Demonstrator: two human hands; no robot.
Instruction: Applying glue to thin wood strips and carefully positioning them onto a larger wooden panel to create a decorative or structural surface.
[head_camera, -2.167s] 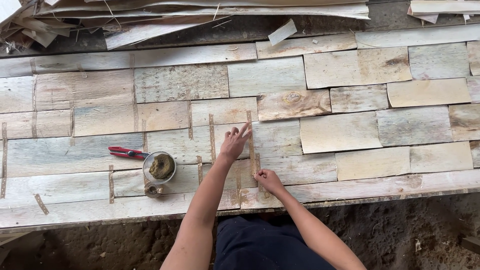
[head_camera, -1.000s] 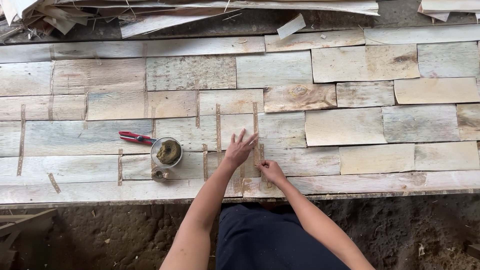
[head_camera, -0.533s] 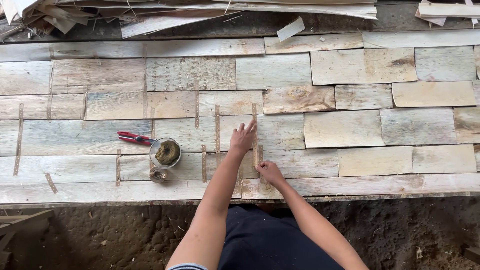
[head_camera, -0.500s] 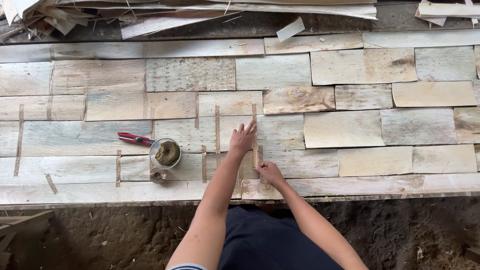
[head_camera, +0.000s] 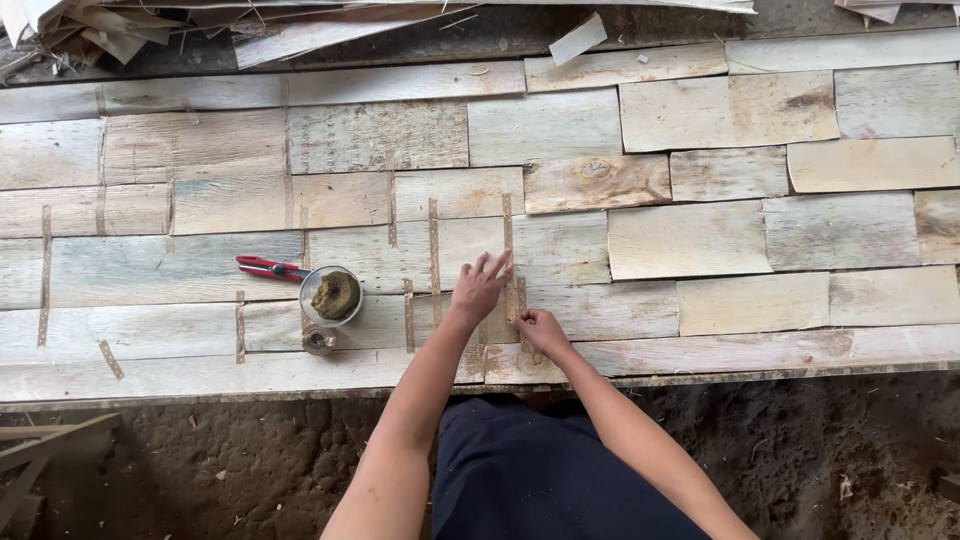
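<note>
Veneer patchwork (head_camera: 690, 240) as before; both hands, left (head_camera: 478, 290) and right (head_camera: 538, 328), stay open, pressing tape strip (head_camera: 509, 260).

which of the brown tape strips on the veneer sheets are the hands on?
The long vertical strip right of centre: the left hand lies flat beside its upper run and the right hand presses near its lower end. The strip next to it on the left goes untouched.

Both forearms are seen bare, with no sleeves, gloves, rings or watch. A dark navy garment (head_camera: 545, 475) is worn below.
</note>
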